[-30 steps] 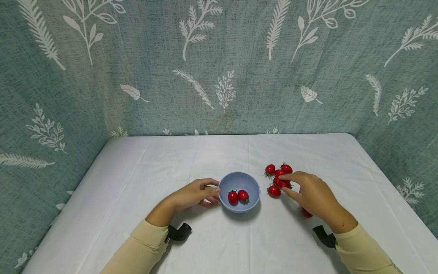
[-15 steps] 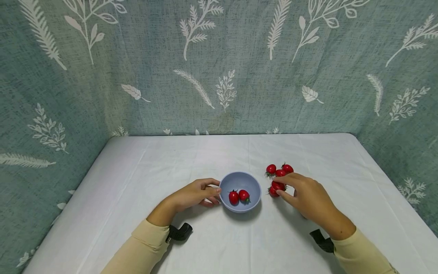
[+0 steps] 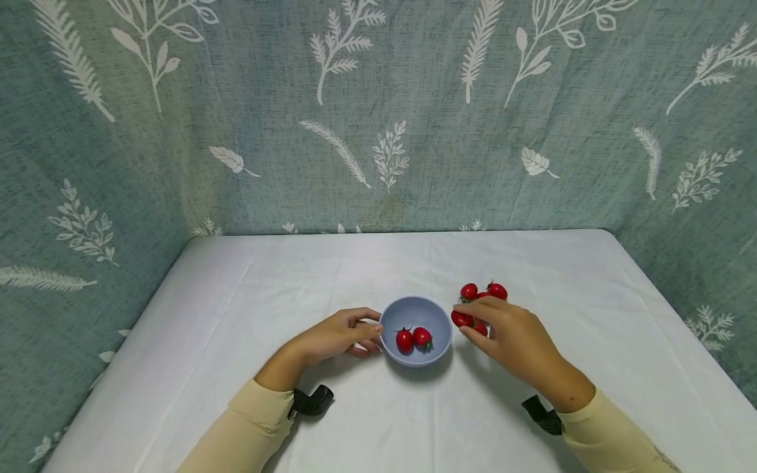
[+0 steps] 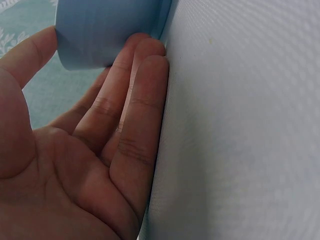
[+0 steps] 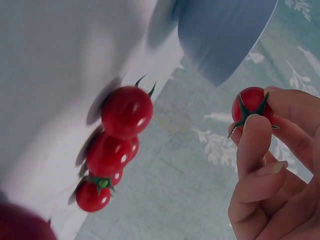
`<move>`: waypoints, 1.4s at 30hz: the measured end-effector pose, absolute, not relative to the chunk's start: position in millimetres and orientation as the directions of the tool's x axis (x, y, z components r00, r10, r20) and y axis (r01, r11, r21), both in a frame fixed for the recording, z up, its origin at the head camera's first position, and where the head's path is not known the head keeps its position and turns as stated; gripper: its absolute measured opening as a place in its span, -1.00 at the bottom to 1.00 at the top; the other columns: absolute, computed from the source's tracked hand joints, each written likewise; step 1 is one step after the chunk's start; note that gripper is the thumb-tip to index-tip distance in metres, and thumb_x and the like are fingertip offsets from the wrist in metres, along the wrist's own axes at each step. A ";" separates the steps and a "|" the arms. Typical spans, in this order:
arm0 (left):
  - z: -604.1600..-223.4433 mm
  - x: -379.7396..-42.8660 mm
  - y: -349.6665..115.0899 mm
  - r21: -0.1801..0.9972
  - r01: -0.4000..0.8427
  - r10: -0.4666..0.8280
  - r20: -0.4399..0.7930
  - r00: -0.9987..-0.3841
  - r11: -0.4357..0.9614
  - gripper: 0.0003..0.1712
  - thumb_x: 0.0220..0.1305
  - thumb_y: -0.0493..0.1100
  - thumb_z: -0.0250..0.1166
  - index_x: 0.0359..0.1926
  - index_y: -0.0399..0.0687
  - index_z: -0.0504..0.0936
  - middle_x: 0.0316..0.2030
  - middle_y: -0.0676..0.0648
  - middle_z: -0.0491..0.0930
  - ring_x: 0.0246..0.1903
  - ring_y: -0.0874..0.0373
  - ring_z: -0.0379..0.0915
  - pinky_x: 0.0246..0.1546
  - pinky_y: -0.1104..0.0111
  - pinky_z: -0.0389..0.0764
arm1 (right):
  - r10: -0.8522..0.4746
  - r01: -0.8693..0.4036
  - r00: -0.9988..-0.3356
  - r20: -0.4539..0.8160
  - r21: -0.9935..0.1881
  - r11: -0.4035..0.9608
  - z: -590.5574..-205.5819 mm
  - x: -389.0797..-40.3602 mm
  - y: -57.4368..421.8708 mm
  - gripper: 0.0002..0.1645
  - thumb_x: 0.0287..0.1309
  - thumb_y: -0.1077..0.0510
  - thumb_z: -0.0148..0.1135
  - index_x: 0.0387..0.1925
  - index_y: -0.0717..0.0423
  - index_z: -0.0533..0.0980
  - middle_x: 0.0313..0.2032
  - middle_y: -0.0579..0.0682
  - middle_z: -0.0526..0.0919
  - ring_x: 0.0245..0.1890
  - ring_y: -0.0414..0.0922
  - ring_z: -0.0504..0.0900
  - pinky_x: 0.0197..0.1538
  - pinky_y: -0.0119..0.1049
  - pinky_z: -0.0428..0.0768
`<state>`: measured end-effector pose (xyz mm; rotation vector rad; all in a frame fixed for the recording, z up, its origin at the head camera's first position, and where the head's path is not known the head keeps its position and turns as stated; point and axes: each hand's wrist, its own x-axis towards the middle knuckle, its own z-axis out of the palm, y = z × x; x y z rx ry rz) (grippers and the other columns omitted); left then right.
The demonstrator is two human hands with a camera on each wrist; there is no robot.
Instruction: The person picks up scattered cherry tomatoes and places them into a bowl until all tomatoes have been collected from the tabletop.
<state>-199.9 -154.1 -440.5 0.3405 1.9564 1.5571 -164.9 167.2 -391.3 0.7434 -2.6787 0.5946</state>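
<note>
A small blue bowl (image 3: pixel 414 310) stands on the white-covered table, with two red cherry tomatoes (image 3: pixel 422 337) inside. My left hand (image 3: pixel 337 336) rests at the bowl's left side; its thumb and fairly straight fingertips touch the outer wall. My right hand (image 3: pixel 516 336) pinches a cherry tomato (image 5: pixel 252 98) between thumb and fingers, just right of the bowl. In the right wrist view this tomato is raised off the cloth, green calyx facing the camera. Several more cherry tomatoes (image 5: pixel 126 113) lie on the cloth beside that hand, partly hidden by it in the head view.
A white cloth (image 3: pixel 331 269) covers the table. Behind and at both sides hangs a green curtain (image 3: pixel 260 131) with white leaf prints. Each wrist wears a black camera mount (image 3: pixel 313 401). One more tomato (image 5: pixel 22 225) shows at the right wrist view's lower corner.
My right hand has taken a cherry tomato from the group and moved left with it toward the bowl. The left hand and bowl have stayed put.
</note>
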 end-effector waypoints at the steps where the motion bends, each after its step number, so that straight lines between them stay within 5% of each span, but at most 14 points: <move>1: -440.5 -200.2 -153.8 0.947 -0.164 0.549 -0.296 -0.782 0.277 -0.42 0.47 -0.01 0.19 0.33 -0.27 0.38 0.03 -0.24 0.66 -0.08 0.08 0.67 0.02 0.17 0.69 | -0.423 -0.549 -0.818 0.389 -0.311 0.776 -391.3 -165.3 165.3 -0.56 0.03 0.09 0.54 0.01 -0.08 0.70 -0.08 -0.02 0.73 -0.39 -0.21 0.64 -0.35 -0.35 0.64; 6: -438.3 -201.6 -152.4 0.942 -0.171 0.535 -0.308 -0.787 0.290 -0.44 0.46 -0.01 0.20 0.32 -0.23 0.41 0.01 -0.21 0.66 -0.09 0.09 0.67 0.01 0.18 0.70 | -0.441 -0.584 -0.794 0.418 -0.320 0.746 -391.8 -168.4 155.4 -0.55 0.01 0.11 0.56 0.00 -0.06 0.70 -0.10 -0.03 0.74 -0.21 -0.12 0.72 -0.25 -0.24 0.73; 13: -437.2 -203.8 -152.7 0.945 -0.157 0.540 -0.295 -0.788 0.286 -0.44 0.47 -0.03 0.20 0.32 -0.27 0.41 0.01 -0.22 0.66 -0.09 0.09 0.67 0.01 0.17 0.70 | -0.472 -0.605 -0.787 0.396 -0.348 0.716 -391.8 -174.2 141.7 -0.54 0.02 0.12 0.55 0.03 -0.04 0.69 -0.11 -0.05 0.75 -0.27 -0.13 0.71 -0.28 -0.33 0.70; 27: -439.9 -201.3 -154.4 0.948 -0.156 0.554 -0.291 -0.780 0.279 -0.44 0.48 -0.02 0.18 0.32 -0.28 0.40 0.03 -0.23 0.65 -0.07 0.08 0.67 0.01 0.17 0.69 | -0.499 -0.567 -0.823 0.271 -0.354 0.743 -397.8 -187.0 123.9 -0.53 0.07 0.06 0.52 0.06 -0.03 0.66 -0.04 -0.07 0.76 -0.02 -0.11 0.72 0.02 -0.15 0.71; 42: -440.1 -201.1 -153.9 0.944 -0.176 0.547 -0.306 -0.779 0.279 -0.44 0.47 0.00 0.19 0.32 -0.24 0.41 0.02 -0.21 0.65 -0.08 0.09 0.66 0.02 0.19 0.69 | -0.534 -0.570 -0.820 0.206 -0.375 0.731 -407.9 -193.0 116.4 -0.59 0.09 0.12 0.50 0.02 0.01 0.68 -0.04 -0.04 0.76 0.01 -0.07 0.71 0.08 -0.09 0.68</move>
